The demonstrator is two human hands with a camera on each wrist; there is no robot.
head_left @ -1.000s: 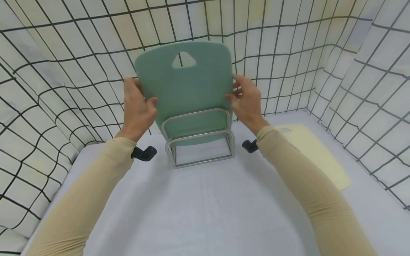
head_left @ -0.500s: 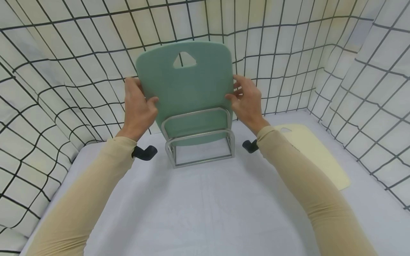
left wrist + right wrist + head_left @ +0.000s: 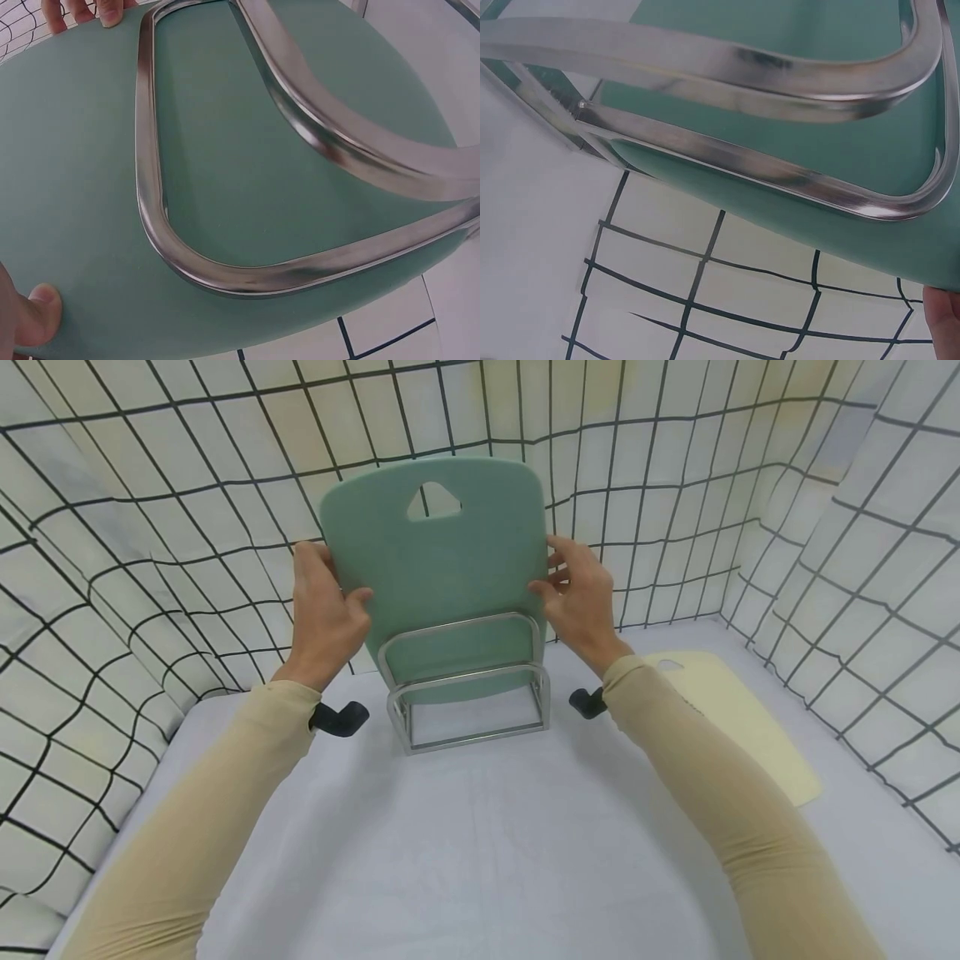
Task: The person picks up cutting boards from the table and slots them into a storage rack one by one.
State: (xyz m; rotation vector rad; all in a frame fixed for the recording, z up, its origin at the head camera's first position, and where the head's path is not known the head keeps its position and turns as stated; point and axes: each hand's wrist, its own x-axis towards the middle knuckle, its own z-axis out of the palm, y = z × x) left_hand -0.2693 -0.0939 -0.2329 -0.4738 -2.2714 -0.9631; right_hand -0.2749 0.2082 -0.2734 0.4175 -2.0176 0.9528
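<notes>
A green cutting board with a cut-out handle near its top stands upright behind the bars of a metal rack. My left hand grips the board's left edge, thumb on the near face. On the opposite edge my right hand pinches the board between thumb and fingers. In the left wrist view, a thumb lies at the lower left of the board, and the rack's bars cross in front of it. The right wrist view has only a bit of a finger at the board's edge.
A pale yellow cutting board lies flat on the white table surface, partly covered by the right sleeve. White cloth walls with a dark grid pattern enclose the back and both sides. Black wrist mounts jut out below the hands.
The green cutting board and both hands have shifted very slightly to the right. The rack stays in place, and both hands keep their hold.
</notes>
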